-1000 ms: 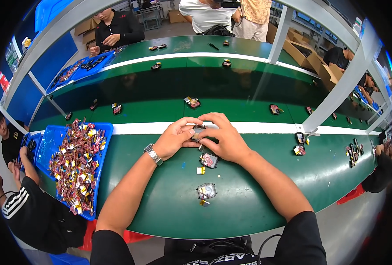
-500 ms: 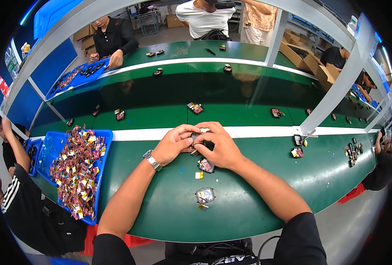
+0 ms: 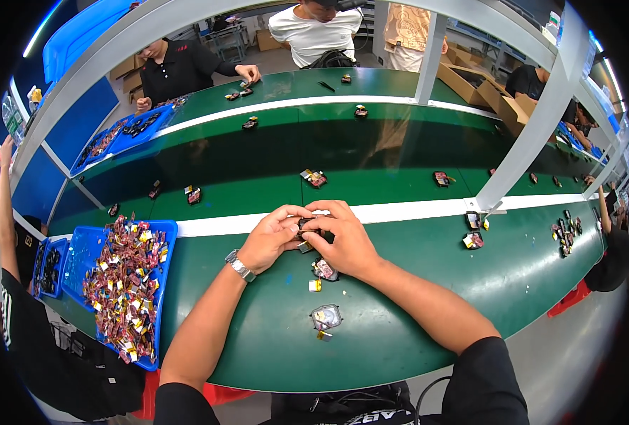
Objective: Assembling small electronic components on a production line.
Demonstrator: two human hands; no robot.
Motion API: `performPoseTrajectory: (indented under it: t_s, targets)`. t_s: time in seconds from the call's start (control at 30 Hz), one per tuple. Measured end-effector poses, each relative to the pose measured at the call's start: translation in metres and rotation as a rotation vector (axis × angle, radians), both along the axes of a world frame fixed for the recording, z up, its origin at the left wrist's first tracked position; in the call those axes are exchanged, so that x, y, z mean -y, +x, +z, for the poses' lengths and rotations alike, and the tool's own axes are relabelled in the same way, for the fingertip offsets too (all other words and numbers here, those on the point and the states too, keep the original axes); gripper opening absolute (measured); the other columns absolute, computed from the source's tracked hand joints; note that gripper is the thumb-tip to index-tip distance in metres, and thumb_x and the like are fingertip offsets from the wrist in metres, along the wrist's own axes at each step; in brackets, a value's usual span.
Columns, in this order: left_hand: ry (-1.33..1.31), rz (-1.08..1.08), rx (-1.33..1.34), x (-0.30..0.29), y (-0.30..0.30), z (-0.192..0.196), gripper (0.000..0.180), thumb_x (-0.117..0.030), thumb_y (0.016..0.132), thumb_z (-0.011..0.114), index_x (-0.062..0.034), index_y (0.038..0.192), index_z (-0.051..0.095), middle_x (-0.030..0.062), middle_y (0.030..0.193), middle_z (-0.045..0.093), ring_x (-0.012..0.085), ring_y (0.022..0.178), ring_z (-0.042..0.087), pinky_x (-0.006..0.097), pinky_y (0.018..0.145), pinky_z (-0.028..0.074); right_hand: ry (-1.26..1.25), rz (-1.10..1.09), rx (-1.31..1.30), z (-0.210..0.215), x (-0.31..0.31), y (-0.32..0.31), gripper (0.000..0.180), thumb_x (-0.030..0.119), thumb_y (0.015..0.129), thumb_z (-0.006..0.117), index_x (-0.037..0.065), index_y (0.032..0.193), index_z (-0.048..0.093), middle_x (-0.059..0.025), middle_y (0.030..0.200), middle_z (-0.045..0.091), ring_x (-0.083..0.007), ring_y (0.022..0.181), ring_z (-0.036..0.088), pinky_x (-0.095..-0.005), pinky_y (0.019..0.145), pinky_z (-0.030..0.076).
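Over the near bench my left hand [image 3: 274,239] and my right hand [image 3: 340,239] come together, fingers pinched around one small black device housing [image 3: 304,224]. The fingers hide most of it. A greyish piece shows below the fingertips; whether it is attached cannot be made out. Just under the hands lies an open black case with a reddish circuit board [image 3: 324,269]. A small yellow-and-white battery [image 3: 315,285] rests beside it. Closer to me sits a rounded, pale-centred case [image 3: 326,316] with a yellowish tab at its lower edge.
At left, a blue tray [image 3: 166,283] is heaped with reddish boards and yellow-white pieces. Several small devices lie on the green conveyor [image 3: 385,185] beyond the white strip. A grey metal post [image 3: 532,134] rises at right, near a cluster of parts [image 3: 566,232]. Other people work around.
Both my hands keep hold of the black housing, with slight finger movement. Across the bench, a person's hand has reached right to parts on the surface. The whole view has shifted slightly.
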State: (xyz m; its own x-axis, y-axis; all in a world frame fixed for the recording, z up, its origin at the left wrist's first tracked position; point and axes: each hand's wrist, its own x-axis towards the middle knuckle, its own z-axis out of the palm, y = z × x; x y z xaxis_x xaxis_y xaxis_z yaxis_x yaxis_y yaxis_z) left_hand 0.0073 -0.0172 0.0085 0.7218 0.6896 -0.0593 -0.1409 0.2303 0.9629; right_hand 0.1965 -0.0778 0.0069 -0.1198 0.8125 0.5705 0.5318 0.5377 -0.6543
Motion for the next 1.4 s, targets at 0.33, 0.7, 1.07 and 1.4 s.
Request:
performPoseTrajectory:
  t_s: [0.33,0.7,1.07,1.4]
  targets:
    - [0.021,-0.008,0.031,-0.002,0.0,-0.005,0.025,-0.017,0.1,0.054,-0.0097,0.124,0.052,0.0038,0.128,0.059,0.0098,0.109,0.058,0.027,0.09,0.051,0.018,-0.013,-0.032,-0.001,0.0,-0.002,0.015,0.006,0.077,0.072,0.005,0.093,0.073,-0.0095,0.116,0.062,-0.0293,0.112,0.054,-0.0381,0.094,0.047]
    - [0.051,-0.008,0.089,-0.001,-0.001,-0.005,0.024,-0.019,0.098,0.057,-0.0102,0.12,0.052,0.0084,0.134,0.057,0.014,0.117,0.058,0.03,0.091,0.053,0.156,0.032,-0.018,0.011,0.006,-0.006,0.02,0.001,0.075,0.07,0.001,0.095,0.071,-0.0128,0.126,0.058,-0.0315,0.118,0.051,-0.0402,0.097,0.046]
    - [0.069,0.046,0.125,0.003,0.005,-0.002,0.026,-0.018,0.098,0.058,-0.0087,0.121,0.051,0.0106,0.136,0.056,0.0171,0.119,0.058,0.035,0.094,0.053,0.092,0.009,-0.045,0.0,0.0,-0.002,0.02,0.004,0.078,0.07,0.007,0.098,0.073,-0.0109,0.131,0.056,-0.0308,0.121,0.05,-0.0414,0.1,0.044]
    - [0.069,0.05,0.102,0.002,0.004,-0.006,0.028,-0.02,0.096,0.061,-0.0099,0.12,0.051,0.0113,0.135,0.055,0.0189,0.117,0.059,0.039,0.094,0.054,0.076,0.004,-0.098,0.001,0.002,-0.005,0.023,0.002,0.077,0.07,0.006,0.099,0.072,-0.0097,0.135,0.056,-0.029,0.122,0.05,-0.0408,0.1,0.044]
